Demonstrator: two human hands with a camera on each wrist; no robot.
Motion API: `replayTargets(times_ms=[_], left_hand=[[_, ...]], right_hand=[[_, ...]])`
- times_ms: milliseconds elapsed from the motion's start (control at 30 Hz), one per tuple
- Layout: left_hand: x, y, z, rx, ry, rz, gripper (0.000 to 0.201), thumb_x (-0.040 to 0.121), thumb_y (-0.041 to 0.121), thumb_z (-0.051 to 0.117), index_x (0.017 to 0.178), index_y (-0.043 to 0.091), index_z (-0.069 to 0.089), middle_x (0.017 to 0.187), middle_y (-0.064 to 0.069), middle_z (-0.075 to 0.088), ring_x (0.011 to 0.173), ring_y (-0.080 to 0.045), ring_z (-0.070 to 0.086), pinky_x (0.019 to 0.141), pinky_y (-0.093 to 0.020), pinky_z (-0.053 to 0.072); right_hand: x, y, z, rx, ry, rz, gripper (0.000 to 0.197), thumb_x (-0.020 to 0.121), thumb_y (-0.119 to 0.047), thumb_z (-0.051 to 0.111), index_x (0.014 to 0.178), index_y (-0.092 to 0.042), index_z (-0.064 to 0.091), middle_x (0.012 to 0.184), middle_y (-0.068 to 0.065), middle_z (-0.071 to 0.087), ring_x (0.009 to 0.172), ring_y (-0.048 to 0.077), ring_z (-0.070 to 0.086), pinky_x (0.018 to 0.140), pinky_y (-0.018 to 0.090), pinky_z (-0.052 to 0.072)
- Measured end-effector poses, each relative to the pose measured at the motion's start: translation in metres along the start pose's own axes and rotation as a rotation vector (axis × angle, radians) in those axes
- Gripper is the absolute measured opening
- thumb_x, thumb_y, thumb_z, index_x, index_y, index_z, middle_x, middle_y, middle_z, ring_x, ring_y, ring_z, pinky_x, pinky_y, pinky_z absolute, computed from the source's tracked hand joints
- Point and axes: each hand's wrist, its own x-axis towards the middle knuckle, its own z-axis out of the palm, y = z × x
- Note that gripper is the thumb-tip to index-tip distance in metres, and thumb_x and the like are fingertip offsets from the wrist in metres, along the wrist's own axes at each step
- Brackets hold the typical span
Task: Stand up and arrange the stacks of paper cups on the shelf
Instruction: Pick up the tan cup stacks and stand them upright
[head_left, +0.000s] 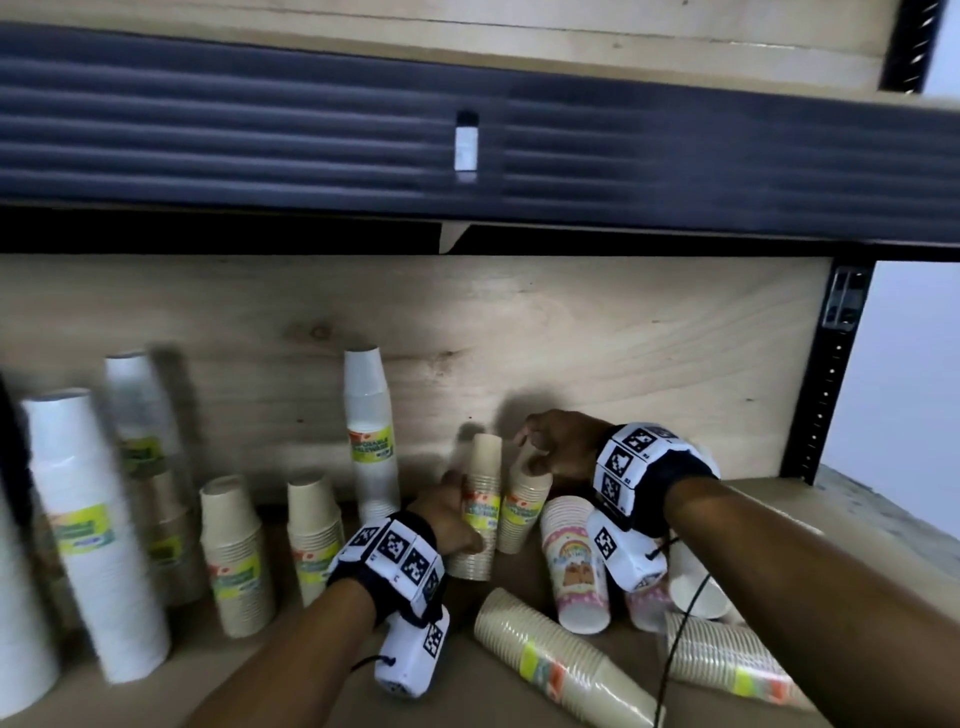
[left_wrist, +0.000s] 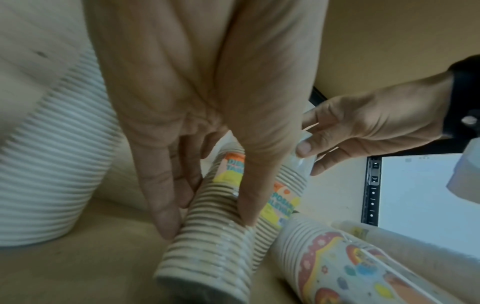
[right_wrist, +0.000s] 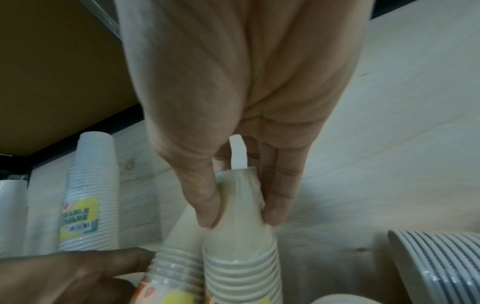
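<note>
Left hand (head_left: 449, 514) grip round beige stack (head_left: 480, 506), right hand (head_left: 558, 449) pinching neighbour stack (head_left: 524, 506) top.

Left hand (left_wrist: 197, 127) grips a beige cup stack (left_wrist: 207, 242) beside a rainbow-printed stack (left_wrist: 345, 267).

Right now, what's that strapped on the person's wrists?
Both forearms are bare, no sleeves. Each wrist wears a black band ringed with white tiles printed with black square-pattern markers. A white camera block hangs under the left wrist, and another under the right, where a thin black cable trails down.
</note>
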Motion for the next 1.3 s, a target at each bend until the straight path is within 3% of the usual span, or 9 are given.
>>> replayTargets(times_ms=[100,267,333,467,700,867,967,1167,1300], left_hand=[[-0.007,-0.004,-0.004,-0.013,0.008,0.024,0.082,0.067,0.017,0.084,0.135,0.019,0.037,0.123,0.001,0.062,0.112,-0.019,0.060,0.095,-0.034,0.050],[-0.016,-0.007,-0.009,-0.017,0.041,0.045,0.097,0.068,0.013,0.084,0.143,0.018,0.023,0.129,-0.003,0.057,0.118,-0.022,0.056,0.098,-0.035,0.048],[-0.017,-0.006,-0.010,-0.024,0.050,0.055,0.095,0.067,0.018,0.085,0.140,0.018,0.025,0.127,-0.002,0.058,0.116,-0.021,0.058,0.098,-0.036,0.049],[-0.019,-0.003,-0.012,-0.107,0.059,0.052,0.083,0.071,0.024,0.082,0.132,0.021,0.027,0.118,0.002,0.058,0.110,-0.021,0.059,0.094,-0.038,0.051],[-0.015,0.000,-0.016,-0.013,0.144,0.022,0.090,0.081,0.023,0.073,0.145,0.017,0.010,0.135,-0.007,0.053,0.120,-0.026,0.055,0.098,-0.034,0.046],[-0.011,-0.003,-0.015,0.012,0.145,0.004,0.089,0.086,0.026,0.069,0.149,0.017,0.008,0.140,-0.008,0.050,0.124,-0.027,0.052,0.101,-0.033,0.043],[-0.008,-0.005,-0.017,0.020,0.147,0.004,0.084,0.085,0.029,0.069,0.148,0.017,0.013,0.138,-0.007,0.052,0.122,-0.027,0.053,0.100,-0.033,0.044],[-0.006,-0.005,-0.015,0.016,0.152,0.012,0.081,0.087,0.031,0.067,0.148,0.019,0.014,0.138,-0.006,0.053,0.121,-0.026,0.055,0.100,-0.035,0.044],[-0.008,-0.005,-0.015,0.023,0.154,-0.002,0.077,0.085,0.031,0.069,0.145,0.018,0.022,0.136,-0.006,0.054,0.121,-0.026,0.055,0.100,-0.035,0.044]], right_hand=[[0.003,0.001,0.003,0.105,0.052,0.027,0.045,0.080,-0.014,0.074,0.122,-0.015,0.057,0.087,-0.014,0.053,0.096,0.013,0.054,0.086,0.026,0.044],[0.006,-0.005,0.009,0.141,0.085,0.018,0.035,0.078,-0.015,0.076,0.103,-0.021,0.052,0.081,-0.016,0.052,0.085,0.010,0.054,0.089,0.034,0.049],[0.006,-0.009,0.010,0.086,0.068,0.001,0.031,0.077,-0.022,0.075,0.101,-0.022,0.054,0.087,-0.013,0.055,0.087,0.012,0.056,0.091,0.036,0.050],[0.003,-0.013,0.005,0.034,0.040,-0.016,0.047,0.078,-0.027,0.075,0.121,-0.016,0.056,0.112,-0.005,0.060,0.104,0.014,0.058,0.092,0.031,0.048],[0.004,-0.015,0.005,0.064,0.101,0.004,0.053,0.077,-0.023,0.078,0.122,-0.012,0.052,0.104,-0.007,0.055,0.101,0.014,0.057,0.090,0.030,0.049],[0.007,-0.018,0.006,0.088,0.116,0.047,0.045,0.070,-0.022,0.080,0.105,-0.016,0.052,0.087,-0.009,0.058,0.090,0.018,0.060,0.088,0.043,0.055],[0.008,-0.016,0.008,0.109,0.139,0.051,0.045,0.068,-0.022,0.082,0.102,-0.018,0.052,0.094,-0.005,0.063,0.095,0.022,0.065,0.085,0.042,0.056],[0.006,-0.013,0.007,0.071,0.137,0.053,0.043,0.075,-0.023,0.079,0.108,-0.015,0.053,0.098,-0.006,0.060,0.093,0.016,0.061,0.079,0.031,0.050],[0.006,-0.013,0.011,0.057,0.150,0.061,0.041,0.076,-0.023,0.078,0.106,-0.017,0.052,0.085,-0.014,0.056,0.087,0.015,0.060,0.072,0.028,0.046]])
